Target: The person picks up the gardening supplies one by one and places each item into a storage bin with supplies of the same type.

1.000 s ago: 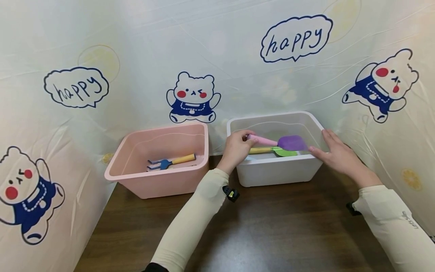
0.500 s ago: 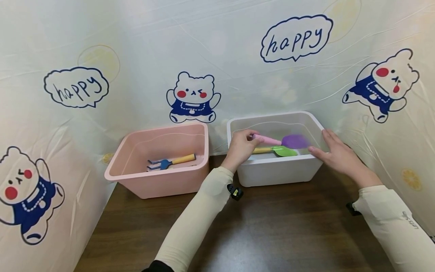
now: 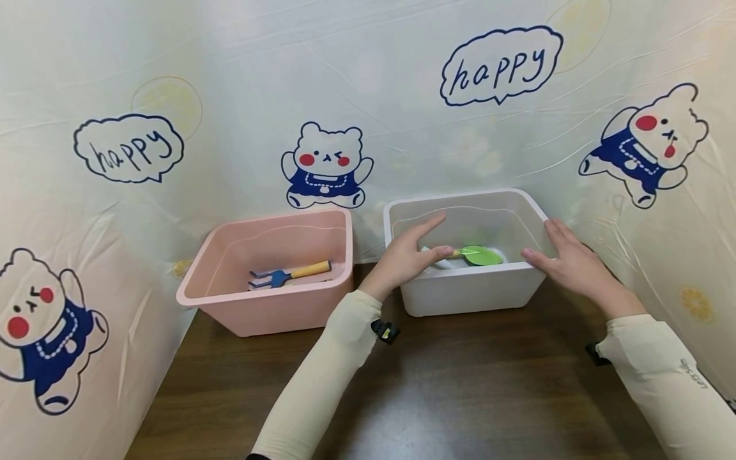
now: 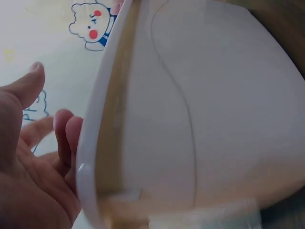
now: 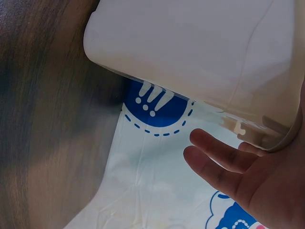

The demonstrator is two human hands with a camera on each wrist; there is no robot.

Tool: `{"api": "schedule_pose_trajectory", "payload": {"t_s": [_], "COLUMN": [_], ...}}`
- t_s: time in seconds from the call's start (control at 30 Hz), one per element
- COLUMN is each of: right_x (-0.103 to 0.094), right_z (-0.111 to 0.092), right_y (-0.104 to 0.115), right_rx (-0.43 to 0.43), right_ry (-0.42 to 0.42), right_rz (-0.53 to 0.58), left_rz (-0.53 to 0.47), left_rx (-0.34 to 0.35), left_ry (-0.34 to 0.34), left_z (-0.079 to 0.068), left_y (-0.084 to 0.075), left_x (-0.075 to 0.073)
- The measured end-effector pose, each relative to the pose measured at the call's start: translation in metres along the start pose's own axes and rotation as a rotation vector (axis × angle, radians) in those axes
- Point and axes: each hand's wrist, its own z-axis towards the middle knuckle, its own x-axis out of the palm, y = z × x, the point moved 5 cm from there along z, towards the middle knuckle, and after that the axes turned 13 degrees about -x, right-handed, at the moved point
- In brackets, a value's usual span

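Observation:
My left hand (image 3: 405,259) is over the near left part of the white bin (image 3: 460,291), with thumb and forefinger spread and nothing between them. Under it, a green toy shovel (image 3: 483,255) lies in the bin, its yellow handle mostly hidden by the thumb. A pale item (image 3: 441,263) shows only in part beside it. The purple shovel with the pink handle is out of sight. My right hand (image 3: 575,265) rests on the bin's right front corner. Its thumb is at the rim, and straight fingers (image 5: 219,157) extend outside the wall in the right wrist view.
A pink bin (image 3: 282,313) stands to the left, holding a blue toy rake (image 3: 280,277) with a yellow handle and a thin item barely visible. Both bins sit on a dark wooden table (image 3: 460,383), against a printed sheet (image 3: 241,128).
The left hand held the purple shovel by its pink handle and moved it slightly right. That hand has now let go and spread its fingers; the shovel has left view. The right hand stays put.

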Motion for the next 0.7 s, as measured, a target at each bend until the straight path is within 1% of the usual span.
{"api": "schedule_pose_trajectory", "payload": {"t_s": [0.07,0.17,0.3,0.37,0.43,0.53,0.6,0.7], "right_x": [0.0,0.0,-0.003,-0.003,-0.002,0.001,0.004,0.011], "right_z": [0.001,0.003,0.004,0.003,-0.002,-0.012,-0.02,-0.033], "right_y": [0.0,-0.001,-0.005,-0.007,-0.008,-0.003,0.004,0.021], "right_rx": [-0.002,-0.01,-0.026,-0.039,-0.056,-0.098,-0.123,-0.163], "right_ry": [0.003,0.005,-0.002,-0.02,-0.058,-0.155,-0.222,-0.313], "right_rz": [0.002,0.007,0.015,0.008,-0.012,-0.093,-0.161,-0.25], "left_rz": [0.006,-0.014,-0.053,-0.065,-0.067,-0.055,-0.032,0.036], "left_rx": [0.015,0.03,0.051,0.057,0.056,0.067,0.074,0.09], "left_ry": [-0.003,-0.02,-0.079,-0.116,-0.147,-0.193,-0.225,-0.266], "left_z": [-0.009,-0.023,-0.04,-0.048,-0.058,-0.074,-0.084,-0.099], "left_y": [0.003,0.009,0.017,0.022,0.027,0.035,0.039,0.045], "left_x": [-0.004,-0.012,-0.022,-0.027,-0.031,-0.038,-0.041,-0.042]}}
